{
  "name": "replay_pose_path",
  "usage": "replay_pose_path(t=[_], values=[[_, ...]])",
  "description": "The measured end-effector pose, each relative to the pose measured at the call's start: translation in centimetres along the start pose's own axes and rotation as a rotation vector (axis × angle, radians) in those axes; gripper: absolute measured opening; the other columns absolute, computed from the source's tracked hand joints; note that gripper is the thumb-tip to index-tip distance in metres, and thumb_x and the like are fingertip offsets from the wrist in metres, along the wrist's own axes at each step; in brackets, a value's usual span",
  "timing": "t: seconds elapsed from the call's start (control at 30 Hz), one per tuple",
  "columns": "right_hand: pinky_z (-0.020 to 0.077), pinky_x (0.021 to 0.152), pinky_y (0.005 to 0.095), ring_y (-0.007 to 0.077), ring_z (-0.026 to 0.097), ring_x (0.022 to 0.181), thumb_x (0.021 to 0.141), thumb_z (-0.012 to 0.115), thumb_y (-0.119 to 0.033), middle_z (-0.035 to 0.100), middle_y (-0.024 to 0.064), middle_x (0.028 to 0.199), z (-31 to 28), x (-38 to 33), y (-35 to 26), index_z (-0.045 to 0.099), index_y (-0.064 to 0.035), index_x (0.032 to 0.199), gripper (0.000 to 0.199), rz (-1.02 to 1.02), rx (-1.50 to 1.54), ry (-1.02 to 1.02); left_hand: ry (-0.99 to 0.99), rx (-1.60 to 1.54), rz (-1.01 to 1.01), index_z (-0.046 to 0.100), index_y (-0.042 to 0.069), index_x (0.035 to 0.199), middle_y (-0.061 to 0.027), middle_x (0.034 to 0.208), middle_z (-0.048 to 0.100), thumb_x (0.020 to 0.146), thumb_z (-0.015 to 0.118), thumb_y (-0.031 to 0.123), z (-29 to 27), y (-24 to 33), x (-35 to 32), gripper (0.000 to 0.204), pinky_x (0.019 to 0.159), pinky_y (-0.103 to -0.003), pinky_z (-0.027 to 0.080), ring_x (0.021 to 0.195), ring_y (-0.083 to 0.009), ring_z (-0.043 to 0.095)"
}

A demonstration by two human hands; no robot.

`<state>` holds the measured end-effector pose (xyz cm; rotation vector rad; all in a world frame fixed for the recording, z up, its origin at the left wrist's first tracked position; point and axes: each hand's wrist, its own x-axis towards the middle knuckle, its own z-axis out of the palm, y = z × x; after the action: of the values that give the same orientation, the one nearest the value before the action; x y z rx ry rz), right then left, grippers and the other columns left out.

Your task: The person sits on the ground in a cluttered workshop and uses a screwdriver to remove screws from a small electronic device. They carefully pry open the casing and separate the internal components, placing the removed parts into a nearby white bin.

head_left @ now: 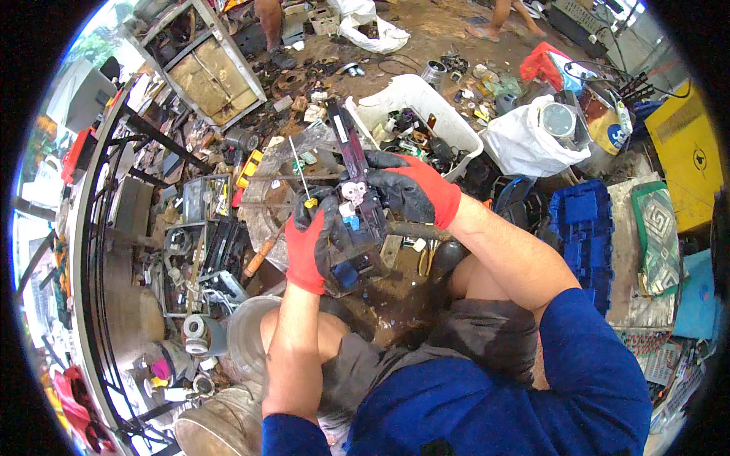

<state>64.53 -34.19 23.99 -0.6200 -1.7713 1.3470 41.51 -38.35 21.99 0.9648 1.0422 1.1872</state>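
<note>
A long dark plastic assembly (352,150) with white round gears and a pale strip stands tilted in front of me, over a round, worn work block (262,204). My right hand (418,188), in a red and black glove, is closed on its right side. In a matching glove, my left hand (310,239) grips a screwdriver (299,169) with a long thin shaft and a yellow handle end. The shaft points up and away from me. Those left fingers are also close against the assembly's left side; whether they press on it is hidden.
Beyond the block stands a white bin (464,125) of small scrap parts. A white sack (532,140) and a blue crate (582,235) are at the right. A wooden-handled tool (262,254) and pliers (426,260) lie near the block. Metal shelving (87,251) runs along the left.
</note>
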Motion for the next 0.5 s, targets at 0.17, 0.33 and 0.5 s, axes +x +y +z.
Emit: replay_pose_path(t=[0.17, 0.33, 0.5], values=[[0.0465, 0.098, 0.0334, 0.0241, 0.057, 0.117, 0.083, 0.068, -0.007, 0.053, 0.0142, 0.134, 1.4, 0.2, -0.4, 0.061, -0.0016, 0.124, 0.042, -0.188, -0.321, -0.031, -0.012, 0.008, 0.055, 0.065, 0.002, 0.112, -0.001, 0.097, 0.067, 0.091, 0.065, 0.01, 0.9, 1.3, -0.5, 0.022, 0.071, -0.025, 0.048, 0.082, -0.0094, 0.06], [0.0473, 0.095, 0.0303, 0.0177, 0.059, 0.111, 0.093, 0.055, -0.006, 0.056, 0.0102, 0.132, 2.5, 0.5, -0.8, 0.061, -0.0004, 0.122, 0.03, 0.081, 0.158, 0.029, -0.053, 0.097, 0.067, 0.065, 0.001, 0.115, -0.0026, 0.103, 0.068, 0.091, 0.065, 0.01, 0.2, 1.1, -0.7, 0.025, 0.08, -0.027, 0.049, 0.091, -0.0114, 0.062], [0.0475, 0.095, 0.0286, 0.0137, 0.059, 0.11, 0.097, 0.052, -0.01, 0.058, 0.0075, 0.129, 2.1, 0.3, 0.0, 0.057, 0.0005, 0.127, 0.033, -0.003, 0.048, 0.011, -0.046, 0.016, 0.031, 0.064, 0.003, 0.116, -0.002, 0.101, 0.067, 0.094, 0.064, 0.015, 0.2, 1.0, -0.8, 0.025, 0.077, -0.026, 0.048, 0.089, -0.0104, 0.061]])
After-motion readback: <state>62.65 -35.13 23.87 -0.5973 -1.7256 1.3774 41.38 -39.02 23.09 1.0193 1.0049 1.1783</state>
